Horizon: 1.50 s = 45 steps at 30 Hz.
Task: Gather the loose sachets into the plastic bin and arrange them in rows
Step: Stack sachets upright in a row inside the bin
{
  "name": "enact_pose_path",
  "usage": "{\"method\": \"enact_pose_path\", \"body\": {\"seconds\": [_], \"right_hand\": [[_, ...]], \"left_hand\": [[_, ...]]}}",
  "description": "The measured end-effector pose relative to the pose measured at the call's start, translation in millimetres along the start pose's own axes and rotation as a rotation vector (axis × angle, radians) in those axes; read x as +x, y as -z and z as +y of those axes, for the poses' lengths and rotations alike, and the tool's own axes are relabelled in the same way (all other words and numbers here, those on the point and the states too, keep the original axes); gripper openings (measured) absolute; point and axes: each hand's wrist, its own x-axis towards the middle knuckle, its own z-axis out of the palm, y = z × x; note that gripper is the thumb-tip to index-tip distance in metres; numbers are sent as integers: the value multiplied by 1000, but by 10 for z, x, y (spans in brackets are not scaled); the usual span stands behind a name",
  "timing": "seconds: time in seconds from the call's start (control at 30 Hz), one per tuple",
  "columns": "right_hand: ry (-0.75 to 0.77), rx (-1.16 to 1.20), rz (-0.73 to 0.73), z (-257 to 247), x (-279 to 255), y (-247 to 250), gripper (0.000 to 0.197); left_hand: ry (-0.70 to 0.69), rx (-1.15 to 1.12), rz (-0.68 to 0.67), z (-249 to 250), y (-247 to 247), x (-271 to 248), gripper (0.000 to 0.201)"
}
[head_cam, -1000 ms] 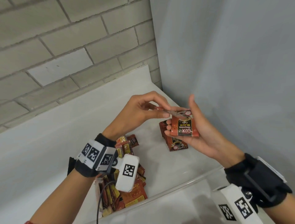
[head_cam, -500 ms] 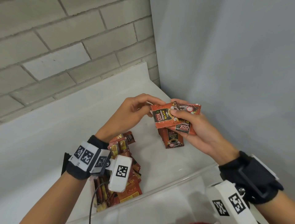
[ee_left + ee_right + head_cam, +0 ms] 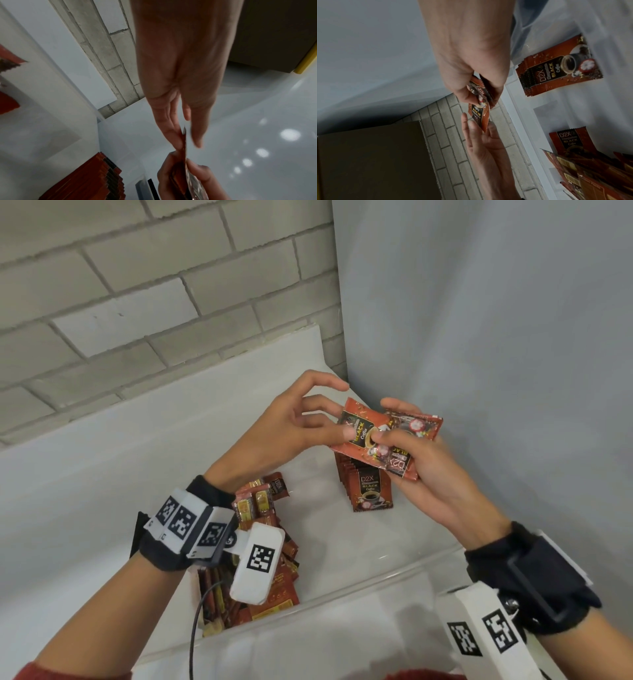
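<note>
While the right hand (image 3: 435,474) grips a small stack of red coffee sachets (image 3: 404,450) above the plastic bin (image 3: 376,577), thumb curled on top and fingers wrapped under, the left hand (image 3: 284,433) meets it from the side. Left thumb tip touches the near edge of the top sachet; left wrist view shows that edge caught between thumb and fingers (image 3: 173,134), so a light pinch; index finger raised and loosely bent over the sachet. Held sachets sit above the bin's far end, just over a neat row of sachets (image 3: 366,487) standing overlapped on the bin floor near the far right corner. Loose pile of sachets (image 3: 263,542) lies at the bin's left side, partly hidden under the left wrist rig, well apart from the row. Bin stands in the corner between a grey brick wall (image 3: 137,285) on its far left side and a plain grey wall (image 3: 496,337) on its right. Right wrist view: brown box (image 3: 368,155) against the brick wall, away from the bin.
</note>
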Motion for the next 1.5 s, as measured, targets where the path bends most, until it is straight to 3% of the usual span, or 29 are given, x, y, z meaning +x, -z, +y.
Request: {"method": "enact_pose_path", "body": {"seconds": [0.13, 0.27, 0.4, 0.6, 0.87, 1.07, 1.23, 1.5], "right_hand": [[94, 88, 94, -15, 5, -16, 20], [350, 39, 337, -37, 5, 22, 9], [389, -51, 319, -32, -32, -12, 6], [374, -41, 321, -30, -27, -6, 6], [326, -51, 283, -44, -24, -31, 2], [311, -42, 191, -29, -55, -44, 21], [278, 38, 144, -12, -51, -5, 33], [235, 47, 131, -39, -58, -30, 32]], "left_hand": [[-70, 165, -73, -15, 59, 36, 21], [-186, 490, -347, -96, 31, 91, 19], [-294, 762, -518, -283, -113, 219, 25], [-365, 924, -630, -489, -344, 347, 25], [-455, 1002, -633, -590, -427, 324, 27], [-569, 1002, -580, -665, -438, 326, 21], [-576, 1082, -553, -687, -448, 334, 21], [-536, 1176, -506, -704, -449, 313, 32]]}}
